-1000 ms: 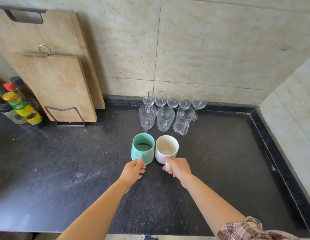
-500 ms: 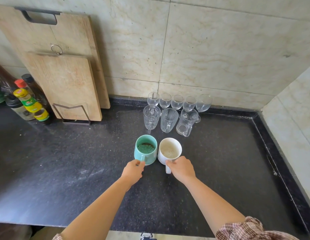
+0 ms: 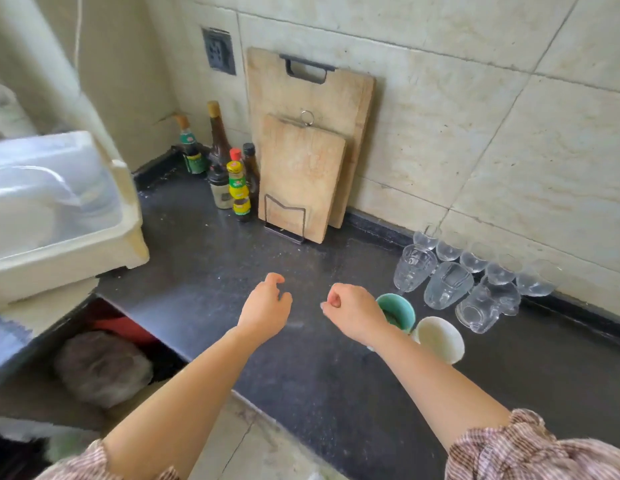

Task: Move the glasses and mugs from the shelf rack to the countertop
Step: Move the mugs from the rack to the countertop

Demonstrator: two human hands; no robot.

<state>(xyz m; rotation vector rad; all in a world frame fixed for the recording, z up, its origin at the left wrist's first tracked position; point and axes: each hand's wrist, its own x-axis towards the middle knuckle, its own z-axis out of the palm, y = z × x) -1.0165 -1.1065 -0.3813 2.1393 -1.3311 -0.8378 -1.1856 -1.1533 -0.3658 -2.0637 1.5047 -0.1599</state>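
Observation:
A teal mug (image 3: 400,310) and a white mug (image 3: 440,339) stand side by side on the black countertop (image 3: 204,271). Behind them, near the wall, are several clear glasses: glass mugs (image 3: 447,285) in front and a row of small stemmed glasses (image 3: 475,261) at the back. My left hand (image 3: 265,308) hovers over the counter with loosely curled fingers, holding nothing. My right hand (image 3: 352,311) is just left of the teal mug, fingers curled into a loose fist, empty and partly covering that mug.
Two wooden cutting boards (image 3: 301,174) lean on the wall in a wire stand. Sauce bottles (image 3: 237,183) cluster to their left. A cream plastic dish rack (image 3: 59,209) with a clear lid sits at far left. The counter edge drops to open storage at lower left.
Both hands have let go of the mug handles and pulled back to the left. My view has swung left, bringing the dish rack into sight.

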